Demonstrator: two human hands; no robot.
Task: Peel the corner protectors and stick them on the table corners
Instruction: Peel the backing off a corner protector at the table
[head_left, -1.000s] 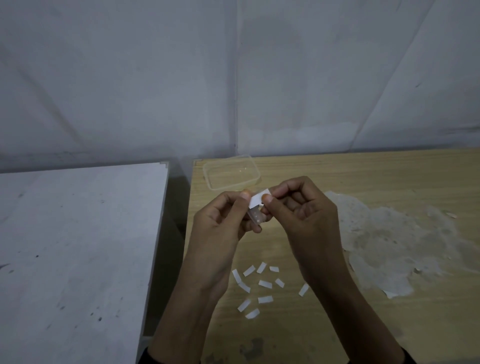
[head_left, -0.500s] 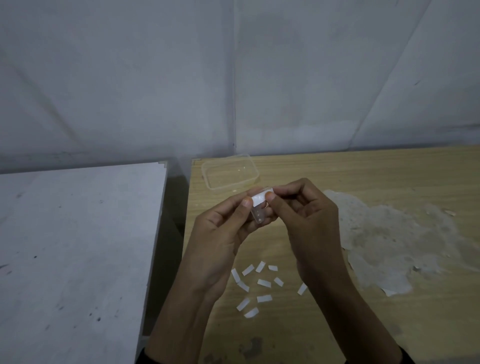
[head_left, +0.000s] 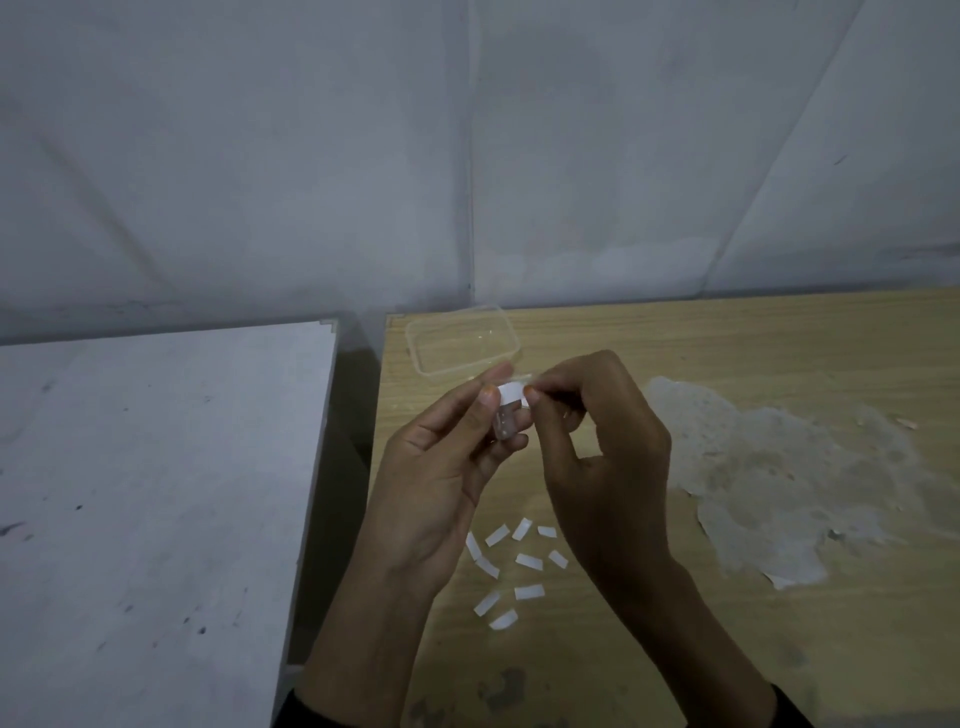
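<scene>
Your left hand (head_left: 441, 467) hides most of the corner protector (head_left: 505, 427), and right of it your right hand (head_left: 613, 457) covers one end of the white backing (head_left: 511, 399).

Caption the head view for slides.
Left hand holds a clear corner protector while right hand pinches its white backing, above peeled strips.

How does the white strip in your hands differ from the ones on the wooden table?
The pinched strip is held by the right hand, on the clear protector in the left hand; the loose strips lie detached on the wooden table. The pinched strip is one; the loose strips are many. Both are small and white.
</scene>
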